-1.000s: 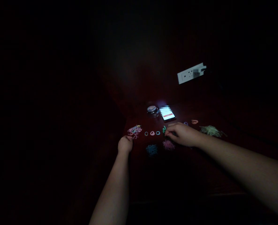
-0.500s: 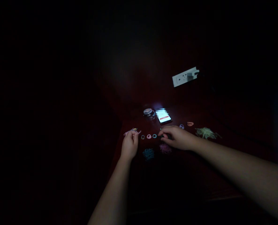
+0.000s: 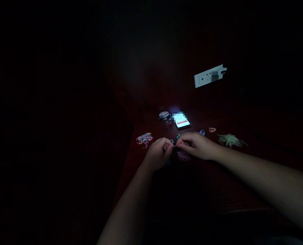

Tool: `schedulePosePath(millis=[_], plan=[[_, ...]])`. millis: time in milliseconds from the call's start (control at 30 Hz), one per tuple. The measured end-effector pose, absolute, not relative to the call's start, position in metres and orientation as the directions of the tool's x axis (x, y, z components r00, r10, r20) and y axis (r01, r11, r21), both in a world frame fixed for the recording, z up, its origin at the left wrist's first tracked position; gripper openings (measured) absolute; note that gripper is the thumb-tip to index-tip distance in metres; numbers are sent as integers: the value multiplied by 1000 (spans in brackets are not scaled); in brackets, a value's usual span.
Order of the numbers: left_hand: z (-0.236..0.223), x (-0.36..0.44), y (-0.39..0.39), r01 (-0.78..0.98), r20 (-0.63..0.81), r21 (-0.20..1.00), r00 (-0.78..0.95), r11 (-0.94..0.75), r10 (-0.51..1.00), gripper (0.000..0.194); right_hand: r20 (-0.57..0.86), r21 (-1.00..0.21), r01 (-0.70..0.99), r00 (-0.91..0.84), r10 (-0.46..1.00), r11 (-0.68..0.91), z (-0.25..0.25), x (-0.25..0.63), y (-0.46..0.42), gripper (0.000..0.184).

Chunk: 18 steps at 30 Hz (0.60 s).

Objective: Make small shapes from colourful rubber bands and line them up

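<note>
My left hand [image 3: 159, 152] and my right hand [image 3: 195, 145] almost meet above the dark red table. Both have fingers pinched together, and a thin pale band [image 3: 175, 146] spans the small gap between them. Just beyond the fingertips lie a small green band [image 3: 178, 136] and a teal ring [image 3: 171, 141]. A pile of purple-pink bands [image 3: 183, 156] sits below my right hand. Dim teal bands [image 3: 168, 162] show in part beside my left wrist. To the left is a mixed pile of pink, yellow and teal bands [image 3: 144, 139].
Behind the hands stand a small lidded jar [image 3: 165, 116] and a lit phone [image 3: 183, 121]. Purple bands [image 3: 201, 132], an orange band [image 3: 212, 130] and a yellow-green pile [image 3: 230, 140] lie to the right. A white power strip [image 3: 209, 76] with a plug is farther back. The surroundings are very dark.
My left hand has moved right from the mixed pile, bringing the pale band to my right hand. It now covers rings that were visible in the row. The view has shifted slightly.
</note>
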<state>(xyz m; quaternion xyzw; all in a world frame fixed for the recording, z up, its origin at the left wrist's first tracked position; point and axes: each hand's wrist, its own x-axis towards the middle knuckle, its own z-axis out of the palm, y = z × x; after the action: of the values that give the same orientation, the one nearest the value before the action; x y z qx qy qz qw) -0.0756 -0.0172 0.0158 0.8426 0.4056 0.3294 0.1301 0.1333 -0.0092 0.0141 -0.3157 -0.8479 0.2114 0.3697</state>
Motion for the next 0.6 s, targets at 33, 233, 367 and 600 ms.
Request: schedulePosePath(millis=[33, 233, 367, 600], plan=[[15, -76, -17, 590, 452, 495, 452, -638, 769, 12, 494, -591, 382, -525, 693, 710, 14, 134, -9, 19], [15, -75, -18, 527, 482, 546, 438, -651, 759, 13, 490, -608, 395, -496, 717, 689, 13, 135, -8, 22], [17, -74, -19, 506, 492, 539, 460, -673, 739, 14, 476, -605, 404, -508, 718, 687, 12, 134, -7, 21], [17, -74, -17, 536, 502, 515, 443, -669, 742, 8, 510, -563, 410, -511, 692, 717, 13, 136, -6, 19]])
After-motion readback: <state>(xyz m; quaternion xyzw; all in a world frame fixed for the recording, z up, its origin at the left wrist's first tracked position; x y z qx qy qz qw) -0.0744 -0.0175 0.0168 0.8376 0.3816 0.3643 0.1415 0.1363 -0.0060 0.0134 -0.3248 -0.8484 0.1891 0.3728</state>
